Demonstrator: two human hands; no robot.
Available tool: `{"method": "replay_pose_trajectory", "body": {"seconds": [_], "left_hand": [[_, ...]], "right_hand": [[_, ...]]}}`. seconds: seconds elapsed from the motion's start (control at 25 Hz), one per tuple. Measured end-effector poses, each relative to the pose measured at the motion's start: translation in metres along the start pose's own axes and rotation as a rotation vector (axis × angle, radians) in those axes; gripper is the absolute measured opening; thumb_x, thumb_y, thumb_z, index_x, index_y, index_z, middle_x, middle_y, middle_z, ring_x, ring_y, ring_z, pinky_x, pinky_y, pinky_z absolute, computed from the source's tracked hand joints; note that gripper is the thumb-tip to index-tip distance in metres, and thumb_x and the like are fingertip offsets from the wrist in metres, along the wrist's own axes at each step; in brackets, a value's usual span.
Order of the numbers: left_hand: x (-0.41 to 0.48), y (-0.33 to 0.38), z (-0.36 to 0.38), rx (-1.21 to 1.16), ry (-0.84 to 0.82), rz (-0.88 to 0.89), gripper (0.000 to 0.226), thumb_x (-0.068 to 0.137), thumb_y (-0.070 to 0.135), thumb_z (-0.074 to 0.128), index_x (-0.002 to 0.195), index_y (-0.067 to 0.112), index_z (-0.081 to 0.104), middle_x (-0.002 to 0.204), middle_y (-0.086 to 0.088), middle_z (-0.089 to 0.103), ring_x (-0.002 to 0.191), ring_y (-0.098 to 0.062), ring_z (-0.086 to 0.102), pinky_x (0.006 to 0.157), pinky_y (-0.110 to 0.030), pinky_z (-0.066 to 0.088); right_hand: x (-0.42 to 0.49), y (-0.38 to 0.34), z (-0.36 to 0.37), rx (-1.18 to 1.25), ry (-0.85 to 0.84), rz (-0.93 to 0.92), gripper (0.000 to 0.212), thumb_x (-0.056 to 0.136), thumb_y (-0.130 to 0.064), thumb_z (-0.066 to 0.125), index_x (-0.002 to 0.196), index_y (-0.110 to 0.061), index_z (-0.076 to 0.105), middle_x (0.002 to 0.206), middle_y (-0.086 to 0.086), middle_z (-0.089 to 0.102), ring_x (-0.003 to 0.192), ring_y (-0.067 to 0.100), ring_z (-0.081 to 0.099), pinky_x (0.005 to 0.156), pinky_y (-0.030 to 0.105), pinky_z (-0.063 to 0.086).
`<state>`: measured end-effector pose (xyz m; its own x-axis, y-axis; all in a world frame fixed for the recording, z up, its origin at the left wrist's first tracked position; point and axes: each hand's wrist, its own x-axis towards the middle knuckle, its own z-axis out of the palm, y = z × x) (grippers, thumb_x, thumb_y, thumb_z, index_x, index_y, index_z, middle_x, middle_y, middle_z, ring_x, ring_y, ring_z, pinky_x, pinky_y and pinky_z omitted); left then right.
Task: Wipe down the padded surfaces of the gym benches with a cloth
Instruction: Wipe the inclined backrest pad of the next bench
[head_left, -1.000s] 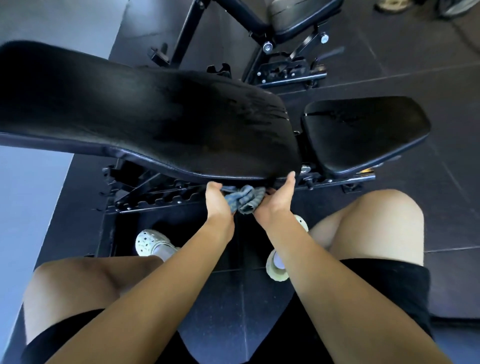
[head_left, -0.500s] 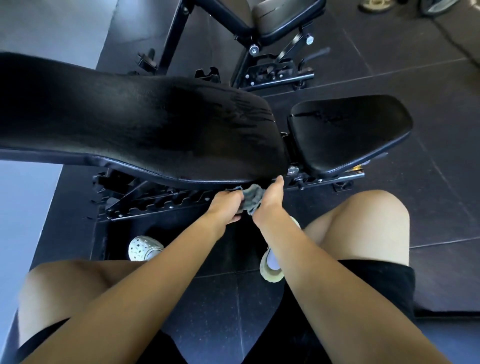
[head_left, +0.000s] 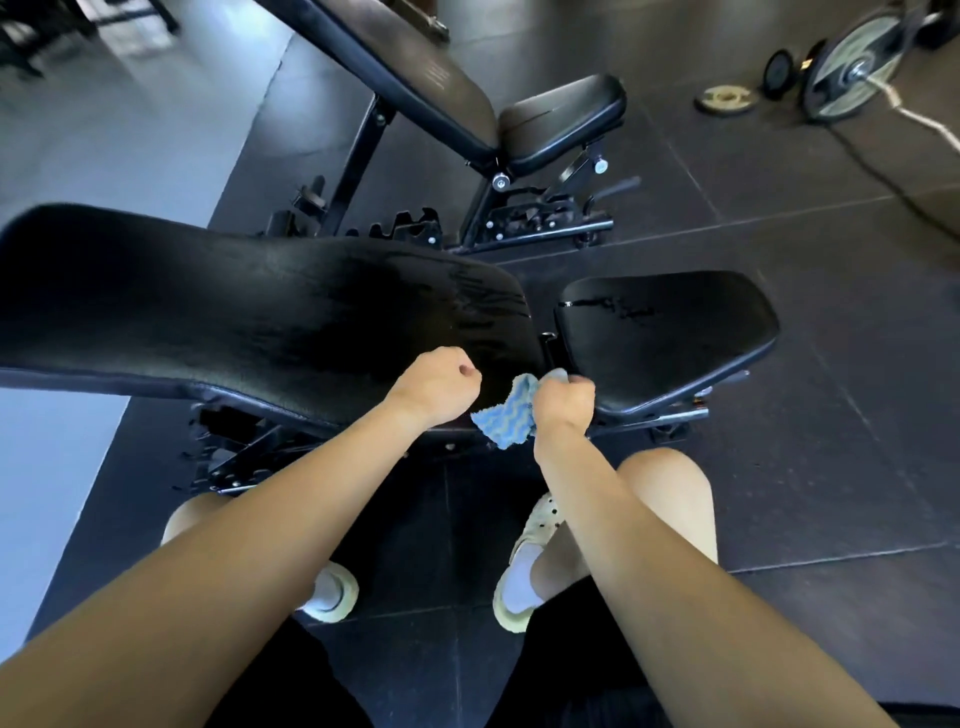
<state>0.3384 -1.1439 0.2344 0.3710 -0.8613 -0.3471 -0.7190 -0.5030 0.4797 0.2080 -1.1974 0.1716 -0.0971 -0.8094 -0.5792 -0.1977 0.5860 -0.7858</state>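
One blue-and-white cloth is gripped in the curled fingers of the right hand at centre frame, by the gap between the back pad and the seat pad of the nearer bench. The left hand is closed in a fist just beside it, with nothing seen inside. Two benches are counted; the second bench stands behind, at upper middle. Three weight plates are seen at upper right on the dark tiled floor; paler floor is seen at upper left.
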Motion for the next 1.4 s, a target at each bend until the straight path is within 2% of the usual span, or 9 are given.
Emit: {"method": "replay_pose_trajectory", "body": {"seconds": [0.16, 0.32, 0.4, 0.48, 0.8, 1.04, 1.2, 1.32, 1.4], "left_hand": [[0.025, 0.003, -0.009, 0.284, 0.020, 0.074, 0.020, 0.097, 0.032, 0.044, 0.101, 0.026, 0.063, 0.100, 0.004, 0.066, 0.089, -0.020, 0.063, 0.085, -0.040, 0.056], [0.055, -0.012, -0.018, 0.494, 0.059, 0.128, 0.024, 0.098, 0.030, 0.046, 0.112, 0.019, 0.063, 0.115, -0.002, 0.060, 0.108, -0.025, 0.055, 0.093, -0.043, 0.049], [0.071, -0.028, -0.023, 0.653, 0.078, 0.136, 0.033, 0.097, 0.031, 0.046, 0.123, 0.018, 0.061, 0.125, -0.003, 0.057, 0.118, -0.027, 0.050, 0.100, -0.044, 0.045], [0.082, -0.042, -0.027, 0.753, 0.117, 0.164, 0.041, 0.096, 0.031, 0.046, 0.133, 0.019, 0.058, 0.133, -0.001, 0.053, 0.124, -0.027, 0.047, 0.104, -0.044, 0.042], [0.094, -0.062, -0.036, 0.760, 0.108, 0.300, 0.044, 0.099, 0.034, 0.045, 0.139, 0.021, 0.058, 0.136, 0.001, 0.057, 0.122, -0.024, 0.051, 0.100, -0.040, 0.049], [0.094, -0.073, -0.028, 0.760, 0.176, 0.334, 0.042, 0.096, 0.032, 0.046, 0.133, 0.020, 0.063, 0.137, -0.001, 0.059, 0.125, -0.024, 0.052, 0.107, -0.038, 0.043], [0.090, -0.076, -0.033, 0.670, 0.141, 0.362, 0.046, 0.101, 0.028, 0.044, 0.145, 0.021, 0.055, 0.155, 0.000, 0.046, 0.143, -0.021, 0.040, 0.120, -0.036, 0.030], [0.090, -0.077, -0.035, 0.683, 0.159, 0.383, 0.045, 0.100, 0.029, 0.045, 0.142, 0.022, 0.058, 0.151, 0.001, 0.051, 0.138, -0.020, 0.044, 0.117, -0.035, 0.035], [0.090, -0.078, -0.031, 0.693, 0.195, 0.379, 0.041, 0.097, 0.027, 0.048, 0.133, 0.021, 0.064, 0.140, 0.001, 0.059, 0.128, -0.021, 0.051, 0.110, -0.034, 0.039]], "right_hand": [[0.017, -0.039, -0.004, -0.006, -0.043, -0.214, 0.038, 0.099, -0.009, 0.039, 0.136, -0.015, 0.050, 0.108, 0.002, 0.054, 0.098, 0.021, 0.052, 0.086, 0.035, 0.045], [0.021, -0.013, 0.040, -0.391, -0.452, -0.402, 0.027, 0.099, -0.031, 0.044, 0.124, -0.026, 0.055, 0.116, 0.005, 0.057, 0.102, 0.030, 0.057, 0.084, 0.042, 0.048], [0.026, 0.011, 0.062, -0.665, -0.526, -0.569, 0.050, 0.103, -0.046, 0.040, 0.151, -0.033, 0.036, 0.154, -0.003, 0.037, 0.145, 0.027, 0.032, 0.114, 0.047, 0.032], [0.048, 0.011, 0.066, -0.809, -0.463, -0.695, 0.056, 0.107, -0.049, 0.029, 0.160, -0.035, 0.018, 0.168, -0.014, 0.011, 0.156, 0.019, -0.001, 0.125, 0.051, 0.005], [0.097, -0.013, 0.085, -0.851, -0.263, -0.446, 0.060, 0.107, -0.052, 0.013, 0.162, -0.032, -0.001, 0.170, -0.010, -0.007, 0.156, 0.024, -0.013, 0.122, 0.061, 0.001], [0.064, 0.001, 0.092, -0.925, -0.403, -0.770, 0.054, 0.109, -0.048, 0.017, 0.161, -0.039, 0.006, 0.169, -0.017, -0.003, 0.156, 0.014, -0.009, 0.125, 0.051, -0.003], [0.121, -0.005, 0.068, -1.030, -0.293, -0.495, 0.056, 0.107, -0.033, 0.008, 0.162, -0.023, 0.007, 0.170, -0.002, -0.009, 0.156, 0.024, -0.013, 0.125, 0.053, 0.001], [0.113, -0.008, 0.090, -0.991, -0.221, -0.475, 0.092, 0.080, -0.059, -0.016, 0.160, -0.028, 0.015, 0.170, 0.000, -0.005, 0.155, 0.036, -0.009, 0.120, 0.064, 0.007], [0.072, -0.004, 0.114, -0.978, -0.298, -0.594, 0.075, 0.092, -0.059, -0.007, 0.160, -0.035, 0.012, 0.170, -0.006, -0.005, 0.155, 0.032, -0.011, 0.121, 0.063, 0.003]]}}
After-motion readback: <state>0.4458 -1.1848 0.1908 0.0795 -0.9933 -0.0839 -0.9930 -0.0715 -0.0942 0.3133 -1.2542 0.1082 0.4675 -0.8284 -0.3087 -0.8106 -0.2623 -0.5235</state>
